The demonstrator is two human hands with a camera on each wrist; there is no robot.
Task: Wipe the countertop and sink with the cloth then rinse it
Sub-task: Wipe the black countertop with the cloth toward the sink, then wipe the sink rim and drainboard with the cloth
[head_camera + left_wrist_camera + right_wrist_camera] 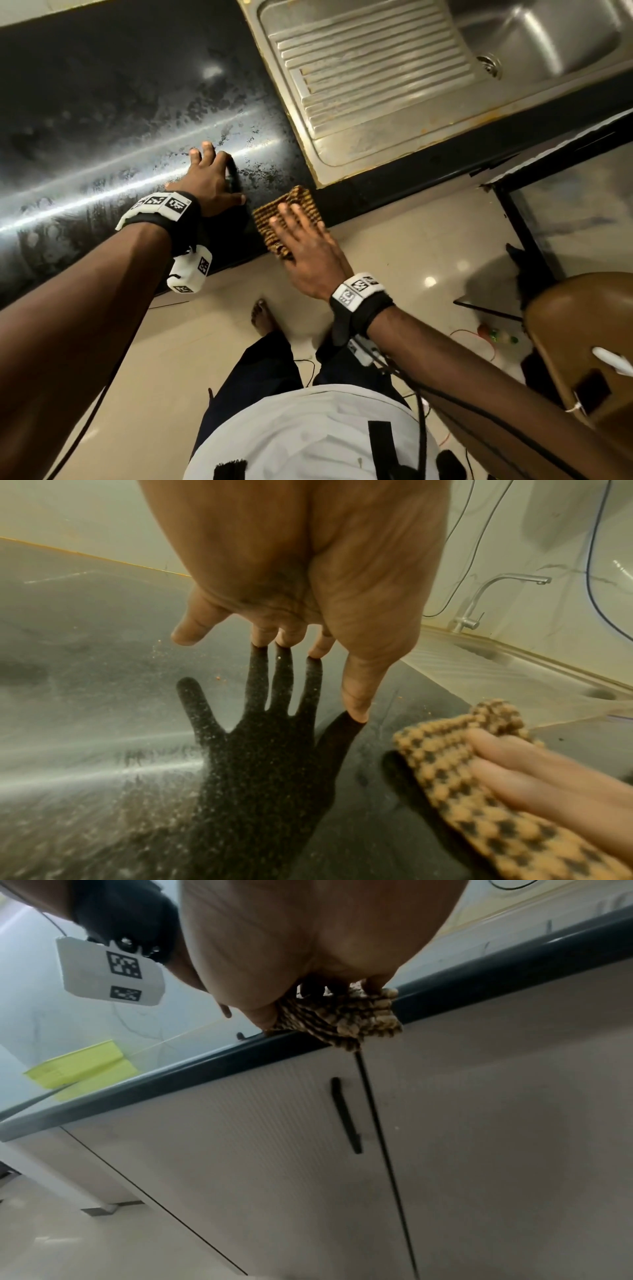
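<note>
A brown-and-black checked cloth (pixel 291 205) (pixel 445 756) lies at the front edge of the black countertop (pixel 102 102), just left of the steel sink's ribbed drainboard (pixel 370 68). My right hand (pixel 301 240) presses flat on the cloth with straight fingers (pixel 531 772). In the right wrist view the cloth (pixel 359 1018) hangs slightly over the counter's rounded edge (pixel 205 1066). My left hand (pixel 212 171) (pixel 308 588) is spread just left of the cloth, its fingertips touching the countertop, which is streaked with a hazy wet film. The sink basin (pixel 548 37) is at the top right.
A steel faucet (pixel 479 601) stands behind the sink. Below the counter is a pale cabinet door with a black handle (pixel 346 1115). A brown chair (pixel 582 342) and a black-framed glass panel (pixel 565 205) stand at my right. Cables lie on the tiled floor.
</note>
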